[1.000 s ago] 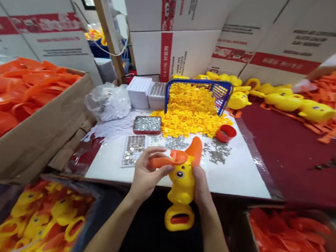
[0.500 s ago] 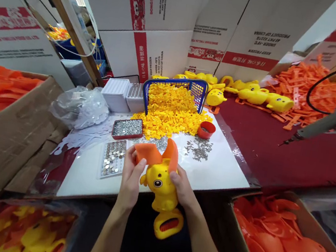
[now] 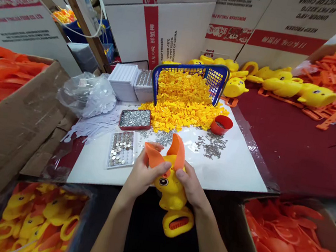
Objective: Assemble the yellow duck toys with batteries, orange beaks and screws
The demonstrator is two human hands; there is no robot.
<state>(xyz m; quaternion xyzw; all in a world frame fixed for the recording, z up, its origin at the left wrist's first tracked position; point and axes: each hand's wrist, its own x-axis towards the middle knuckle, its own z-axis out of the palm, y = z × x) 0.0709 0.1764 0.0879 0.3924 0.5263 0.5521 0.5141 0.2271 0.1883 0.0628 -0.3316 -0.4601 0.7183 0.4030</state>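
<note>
Between my hands, above the near edge of the white work surface, is a yellow plastic toy duck (image 3: 173, 192) with a printed eye, a looped handle and an open orange beak (image 3: 178, 149) pointing away from me. My left hand (image 3: 145, 171) grips the beak's left half, its thumb pressed where the orange meets the yellow head. My right hand (image 3: 191, 184) is wrapped round the other side of the head, thumb at the base of the beak's right half. The fingers underneath are partly hidden by the toy.
Beyond, yellow clips spill from a blue basket (image 3: 223, 83). Nearby are a tray of metal bits (image 3: 135, 119), a tray of button cells (image 3: 121, 148), a red cup (image 3: 221, 125) and loose screws (image 3: 212, 145). Boxes of orange parts (image 3: 298, 246) and finished-looking ducks (image 3: 37, 216) flank me.
My left hand has moved in closer, its thumb now pressing at the beak's base. The camera view has shifted, and the toy appears slightly further right.
</note>
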